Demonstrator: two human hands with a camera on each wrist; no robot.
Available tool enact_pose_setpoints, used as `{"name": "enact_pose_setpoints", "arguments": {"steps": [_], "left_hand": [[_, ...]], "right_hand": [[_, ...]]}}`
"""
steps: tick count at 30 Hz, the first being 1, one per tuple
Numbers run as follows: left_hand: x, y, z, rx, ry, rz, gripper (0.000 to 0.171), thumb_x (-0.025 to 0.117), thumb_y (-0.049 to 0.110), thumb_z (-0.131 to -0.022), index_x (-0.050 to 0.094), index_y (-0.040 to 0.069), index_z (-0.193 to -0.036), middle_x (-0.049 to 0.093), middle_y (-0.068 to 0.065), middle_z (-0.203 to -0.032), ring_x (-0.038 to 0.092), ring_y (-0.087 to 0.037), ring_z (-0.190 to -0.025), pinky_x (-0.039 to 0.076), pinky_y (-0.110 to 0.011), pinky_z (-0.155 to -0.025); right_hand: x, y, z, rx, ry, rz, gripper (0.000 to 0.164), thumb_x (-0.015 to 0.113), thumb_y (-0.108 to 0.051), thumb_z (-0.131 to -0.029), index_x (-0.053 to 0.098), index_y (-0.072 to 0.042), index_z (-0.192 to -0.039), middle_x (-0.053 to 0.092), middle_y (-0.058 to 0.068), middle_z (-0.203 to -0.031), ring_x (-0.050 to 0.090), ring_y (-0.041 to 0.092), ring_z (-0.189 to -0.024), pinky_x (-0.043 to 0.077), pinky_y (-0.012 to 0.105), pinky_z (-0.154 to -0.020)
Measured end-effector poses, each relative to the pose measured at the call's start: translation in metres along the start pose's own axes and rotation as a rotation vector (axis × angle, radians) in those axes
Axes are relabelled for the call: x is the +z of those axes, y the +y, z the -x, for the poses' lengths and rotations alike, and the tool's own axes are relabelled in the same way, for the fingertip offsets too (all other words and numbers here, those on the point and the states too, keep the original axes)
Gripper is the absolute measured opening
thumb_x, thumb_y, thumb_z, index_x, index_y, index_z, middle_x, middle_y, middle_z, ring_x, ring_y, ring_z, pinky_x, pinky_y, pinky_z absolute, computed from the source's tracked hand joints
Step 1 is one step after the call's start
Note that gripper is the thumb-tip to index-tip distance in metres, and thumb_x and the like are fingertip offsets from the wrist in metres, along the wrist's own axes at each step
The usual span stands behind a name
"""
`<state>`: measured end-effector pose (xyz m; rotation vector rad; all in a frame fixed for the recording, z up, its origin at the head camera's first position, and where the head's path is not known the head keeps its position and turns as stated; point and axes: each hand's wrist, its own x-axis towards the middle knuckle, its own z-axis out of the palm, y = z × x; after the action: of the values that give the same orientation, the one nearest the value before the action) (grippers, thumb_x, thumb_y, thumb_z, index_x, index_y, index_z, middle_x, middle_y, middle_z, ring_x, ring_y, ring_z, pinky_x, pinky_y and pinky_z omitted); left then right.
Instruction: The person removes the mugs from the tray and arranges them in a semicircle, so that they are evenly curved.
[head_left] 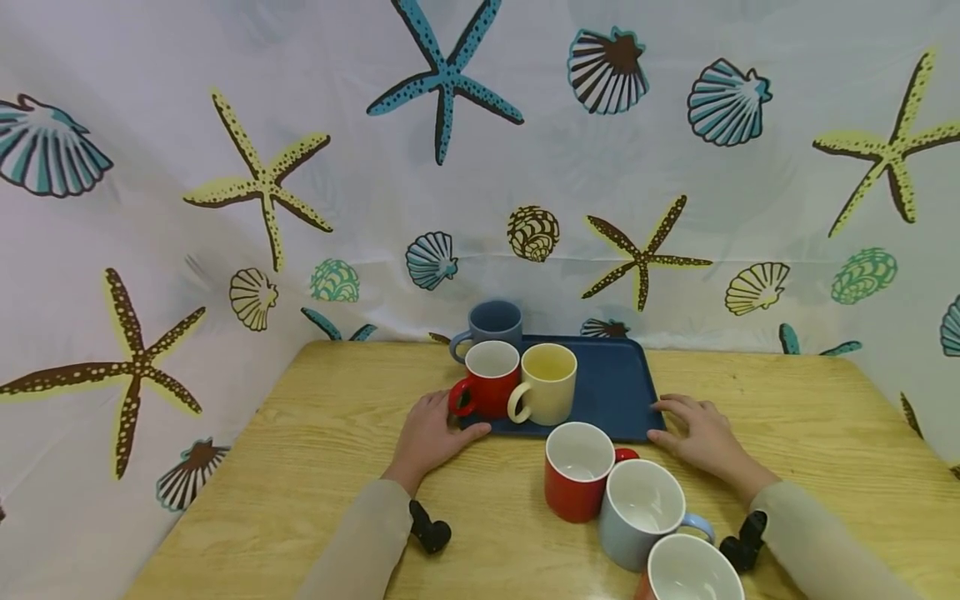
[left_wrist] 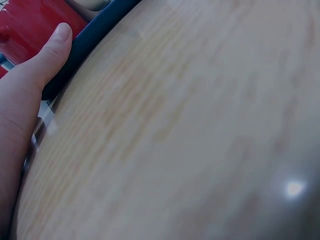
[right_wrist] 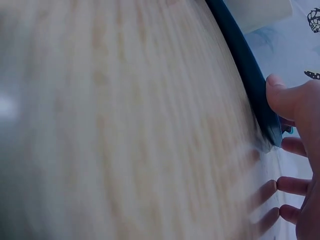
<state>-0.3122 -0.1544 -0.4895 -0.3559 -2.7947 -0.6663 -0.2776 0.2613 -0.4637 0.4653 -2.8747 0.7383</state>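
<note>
In the head view a blue tray (head_left: 611, 387) lies at the back of the table. Its left part carries a blue mug (head_left: 495, 321), a red mug (head_left: 495, 387) and a cream mug (head_left: 551, 392). My left hand (head_left: 435, 437) rests at the tray's front left corner, thumb along the front rim, fingers beside the red mug's handle. At the opposite front corner is my right hand (head_left: 701, 437), its thumb and fingers loosely spread. The right wrist view shows that thumb (right_wrist: 282, 97) touching the tray's rim (right_wrist: 255, 85). Neither hand lifts a mug.
In front of the tray a second red mug (head_left: 573, 483), a light blue mug (head_left: 641, 512) and a reddish mug (head_left: 693, 571) stand in a slanting row, close together. A white cloth (head_left: 525, 175) with starfish and shells hangs behind the wooden table (head_left: 330, 450).
</note>
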Motion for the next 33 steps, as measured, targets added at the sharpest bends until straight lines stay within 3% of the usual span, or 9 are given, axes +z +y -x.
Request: {"name": "enact_pose_setpoints", "arguments": {"steps": [5, 16, 21, 25, 28, 30, 33], "left_hand": [[0.002, -0.001, 0.000, 0.003, 0.003, 0.003, 0.085, 0.057, 0.074, -0.071, 0.051, 0.015, -0.132, 0.057, -0.007, -0.126, 0.045, -0.029, -0.118, 0.031, -0.047, -0.102], [0.003, -0.002, 0.001, 0.008, 0.010, 0.004, 0.093, 0.048, 0.082, -0.068, 0.050, 0.014, -0.132, 0.057, -0.007, -0.125, 0.045, -0.029, -0.118, 0.032, -0.048, -0.102], [0.002, -0.001, -0.001, 0.025, 0.028, 0.045, 0.083, 0.054, 0.078, -0.069, 0.055, 0.017, -0.125, 0.061, -0.003, -0.117, 0.049, -0.026, -0.111, 0.036, -0.044, -0.098], [-0.001, 0.003, -0.003, 0.014, 0.044, 0.159, 0.060, 0.061, 0.071, -0.071, 0.063, 0.019, -0.103, 0.063, 0.003, -0.087, 0.055, -0.018, -0.085, 0.044, -0.035, -0.078], [-0.005, 0.009, -0.003, -0.030, 0.035, 0.260, 0.051, 0.064, 0.065, -0.073, 0.064, 0.019, -0.094, 0.056, 0.002, -0.069, 0.051, -0.016, -0.068, 0.041, -0.032, -0.062], [-0.008, 0.013, -0.002, -0.071, 0.022, 0.310, 0.051, 0.064, 0.063, -0.075, 0.064, 0.018, -0.099, 0.057, 0.000, -0.071, 0.050, -0.018, -0.068, 0.040, -0.032, -0.062], [-0.015, 0.019, 0.000, -0.145, 0.004, 0.381, 0.058, 0.064, 0.059, -0.078, 0.061, 0.016, -0.116, 0.064, 0.000, -0.095, 0.054, -0.019, -0.084, 0.046, -0.034, -0.075]], "right_hand": [[0.000, 0.002, -0.001, -0.047, 0.011, -0.008, 0.045, 0.066, -0.039, -0.085, 0.061, -0.011, -0.119, 0.046, 0.017, -0.135, 0.041, 0.041, -0.111, 0.030, 0.059, -0.086], [0.002, 0.005, -0.005, -0.039, -0.037, 0.027, 0.039, 0.063, -0.043, -0.086, 0.065, -0.016, -0.112, 0.044, 0.013, -0.138, 0.039, 0.038, -0.114, 0.030, 0.057, -0.088], [0.000, 0.004, -0.005, -0.035, -0.042, 0.050, 0.037, 0.063, -0.042, -0.086, 0.066, -0.016, -0.111, 0.043, 0.013, -0.138, 0.038, 0.039, -0.115, 0.030, 0.058, -0.089], [0.000, 0.004, -0.006, -0.029, -0.054, 0.074, 0.036, 0.064, -0.041, -0.086, 0.066, -0.016, -0.111, 0.043, 0.013, -0.139, 0.039, 0.040, -0.115, 0.030, 0.059, -0.090], [0.000, 0.005, -0.006, -0.020, -0.062, 0.093, 0.037, 0.062, -0.043, -0.086, 0.065, -0.018, -0.112, 0.042, 0.012, -0.140, 0.038, 0.040, -0.116, 0.030, 0.059, -0.091], [0.001, 0.005, -0.006, -0.018, -0.068, 0.095, 0.037, 0.062, -0.045, -0.086, 0.065, -0.018, -0.112, 0.041, 0.012, -0.140, 0.037, 0.040, -0.117, 0.030, 0.060, -0.091], [0.001, 0.005, -0.006, -0.018, -0.072, 0.097, 0.038, 0.062, -0.045, -0.086, 0.065, -0.018, -0.113, 0.041, 0.012, -0.140, 0.037, 0.040, -0.117, 0.029, 0.059, -0.092]]}}
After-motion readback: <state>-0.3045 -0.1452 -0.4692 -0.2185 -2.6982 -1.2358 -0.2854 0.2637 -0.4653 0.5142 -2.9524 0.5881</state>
